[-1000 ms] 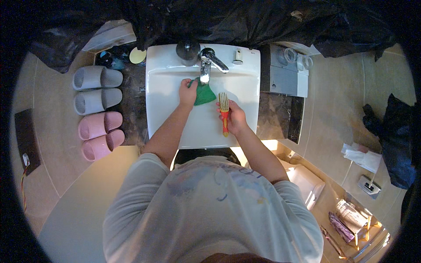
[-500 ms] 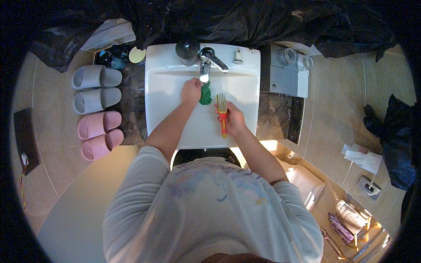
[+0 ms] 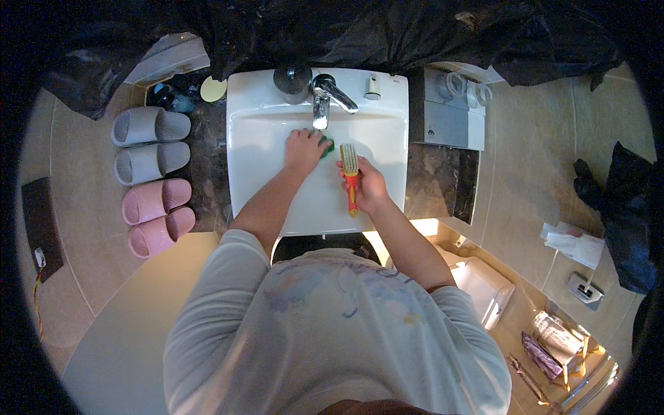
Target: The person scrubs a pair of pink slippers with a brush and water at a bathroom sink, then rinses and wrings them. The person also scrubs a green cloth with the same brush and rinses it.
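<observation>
Below the spout of the chrome tap (image 3: 321, 111), my left hand (image 3: 303, 151) is over the white washbasin (image 3: 277, 207) with its fingers curved and a little apart. A crumpled green cloth or scouring pad (image 3: 327, 146) is gripped at its thumb side; part of it is covered by the hand. My right hand (image 3: 370, 185) is closed round the red and yellow handle of a scrubbing brush (image 3: 350, 162). The brush stands roughly lengthwise, its pale bristles facing up, to the right of the green piece and apart from it.
A dark round bottle (image 3: 293, 83) and a small white holder (image 3: 373, 88) stand on the basin's back ledge. Grey slippers (image 3: 152, 126) and pink slippers (image 3: 158, 200) line the left counter. Glass jars (image 3: 453, 86) and a grey box (image 3: 449, 124) sit at right. Black plastic sheeting (image 3: 360, 34) hangs behind.
My left hand has shifted slightly forward and right over the green piece, its fingers spreading more. Less of the green piece shows now. The right hand and brush have barely moved.
</observation>
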The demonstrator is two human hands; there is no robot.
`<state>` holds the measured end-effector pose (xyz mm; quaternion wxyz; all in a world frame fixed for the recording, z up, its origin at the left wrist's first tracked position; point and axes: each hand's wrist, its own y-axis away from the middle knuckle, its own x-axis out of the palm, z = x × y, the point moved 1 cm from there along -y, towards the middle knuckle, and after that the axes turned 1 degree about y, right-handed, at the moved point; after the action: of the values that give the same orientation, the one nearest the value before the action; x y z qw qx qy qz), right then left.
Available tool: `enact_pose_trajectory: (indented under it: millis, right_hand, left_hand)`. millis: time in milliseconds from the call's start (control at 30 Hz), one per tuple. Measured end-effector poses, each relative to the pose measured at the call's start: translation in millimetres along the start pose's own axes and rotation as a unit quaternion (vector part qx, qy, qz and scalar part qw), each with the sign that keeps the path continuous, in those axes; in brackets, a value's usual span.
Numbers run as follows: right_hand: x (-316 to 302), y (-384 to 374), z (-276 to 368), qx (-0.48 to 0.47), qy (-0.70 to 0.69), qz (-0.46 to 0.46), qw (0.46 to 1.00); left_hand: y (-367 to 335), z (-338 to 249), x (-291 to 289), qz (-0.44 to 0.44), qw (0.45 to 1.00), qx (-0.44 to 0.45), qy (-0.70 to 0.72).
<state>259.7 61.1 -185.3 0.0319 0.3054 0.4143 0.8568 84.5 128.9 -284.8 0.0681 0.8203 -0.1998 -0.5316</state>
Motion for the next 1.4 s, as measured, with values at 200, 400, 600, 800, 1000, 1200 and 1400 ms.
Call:
enact_pose_trajectory:
  millis: [200, 400, 600, 800, 1000, 1200, 1400]
  right_hand:
    - [21, 18, 24, -0.074, 0.011, 0.023, 0.997]
    - [59, 17, 60, -0.176, -0.001, 0.051, 0.983]
    - [78, 3, 77, -0.173, 0.005, -0.006, 0.985]
    - [69, -6, 86, -0.177, 0.159, -0.038, 0.971]
    - [62, 2, 64, -0.206, 0.076, -0.032, 0.975]
    - [-20, 7, -3, -0.064, -0.052, -0.028, 0.996]
    - [-44, 20, -7, -0.032, -0.145, 0.001, 0.989]
  left_hand:
    - [3, -15, -5, -0.051, 0.858, -0.214, 0.463]
    - [13, 8, 12, 0.079, 0.979, -0.06, 0.176]
    - [45, 30, 32, 0.027, 0.813, -0.215, 0.54]
    - [75, 25, 19, 0.006, 0.666, -0.271, 0.695]
    - [98, 0, -26, 0.074, 0.547, -0.208, 0.807]
    - [117, -37, -67, 0.108, 0.572, -0.099, 0.807]
    - [125, -63, -96, 0.122, 0.594, -0.032, 0.794]
